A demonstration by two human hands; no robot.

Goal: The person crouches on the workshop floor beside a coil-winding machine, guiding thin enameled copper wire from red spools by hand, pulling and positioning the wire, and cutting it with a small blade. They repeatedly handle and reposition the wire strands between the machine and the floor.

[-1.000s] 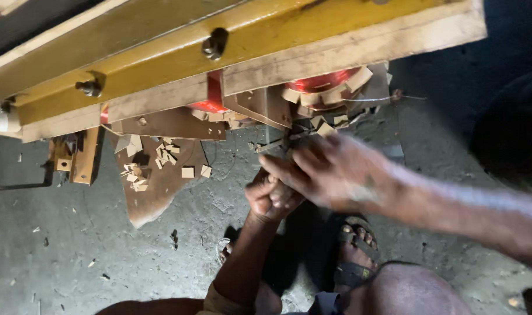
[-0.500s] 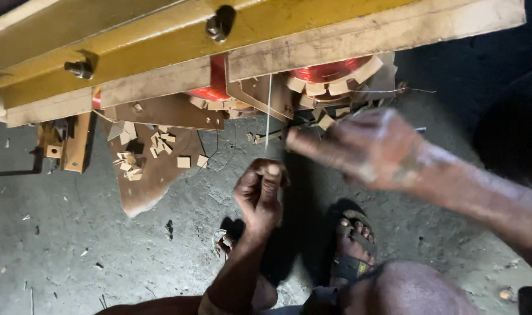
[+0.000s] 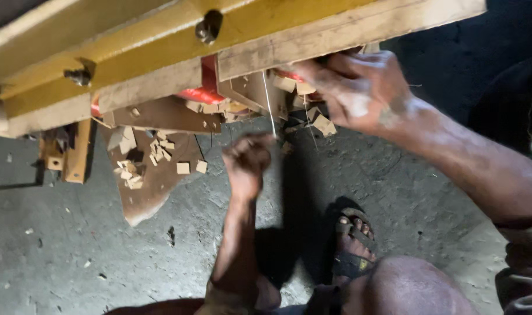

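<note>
Raised since the earlier frame, your right hand [image 3: 359, 87] spreads wide over wood chips [image 3: 312, 116] under the yellow beam [image 3: 161, 46]. Left hand [image 3: 246, 163], fisted, pinches a thin string [image 3: 268, 99]. Brown board [image 3: 155, 169] carries more chips.

Below my yellow bolted beam [image 3: 131, 44] lies rough grey concrete floor [image 3: 61, 256], dimly lit, darkest toward the right.
</note>
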